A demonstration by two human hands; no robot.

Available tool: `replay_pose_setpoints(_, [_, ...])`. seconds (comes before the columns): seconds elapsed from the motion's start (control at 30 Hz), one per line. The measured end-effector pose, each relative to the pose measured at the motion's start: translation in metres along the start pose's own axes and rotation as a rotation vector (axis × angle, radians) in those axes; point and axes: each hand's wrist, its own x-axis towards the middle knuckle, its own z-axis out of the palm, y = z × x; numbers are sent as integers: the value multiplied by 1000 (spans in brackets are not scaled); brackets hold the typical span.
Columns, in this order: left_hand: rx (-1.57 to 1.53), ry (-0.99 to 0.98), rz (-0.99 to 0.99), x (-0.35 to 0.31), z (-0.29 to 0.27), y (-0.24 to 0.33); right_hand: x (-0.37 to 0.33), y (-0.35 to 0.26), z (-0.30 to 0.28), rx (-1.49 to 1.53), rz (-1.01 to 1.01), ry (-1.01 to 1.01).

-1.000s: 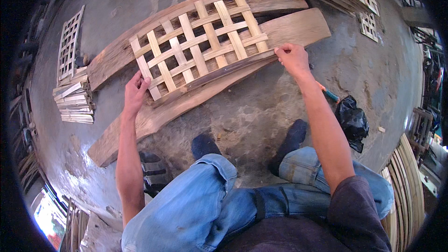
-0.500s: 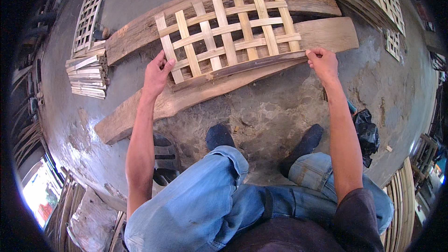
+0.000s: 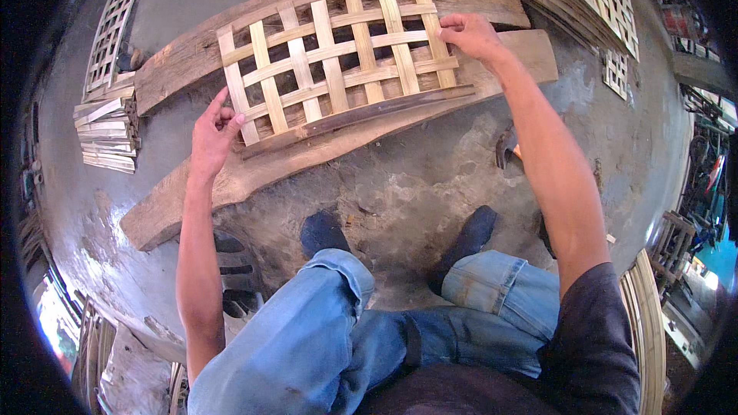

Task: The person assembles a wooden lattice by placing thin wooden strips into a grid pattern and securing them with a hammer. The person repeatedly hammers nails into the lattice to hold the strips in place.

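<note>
Grey floor [image 3: 400, 177] surrounds wooden planks [image 3: 261, 171] beneath the lattice [image 3: 328, 54].

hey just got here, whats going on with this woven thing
A person sits with both hands on a woven lattice panel of pale strips, lying across two rough wooden boards. The left hand touches its left edge near the lower corner; the right hand is at its right edge. A dark strip runs along the panel's near side.

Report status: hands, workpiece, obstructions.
Left hand at left edge, right hand at right edge of pale woven wooden lattice. Lattice lies over brown wooden planks. Nothing visibly in the way.
</note>
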Motion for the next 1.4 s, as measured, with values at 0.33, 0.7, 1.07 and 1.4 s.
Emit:
replay_pose_setpoints(0.33, [-100, 74, 86, -6, 4, -9, 4, 6, 1, 38, -53, -36])
replay_pose_setpoints(0.7, [-154, 125, 89, -15, 11, 3, -4, -2, -11, 106, -52, -115])
replay_pose_setpoints(1.07, [10, 46, 78, -6, -2, 0, -45, -5, -23, 574, -6, -205])
replay_pose_setpoints(1.4, [-45, 35, 5, -20, -3, 1, -99, -30, -31, 589, -77, -1])
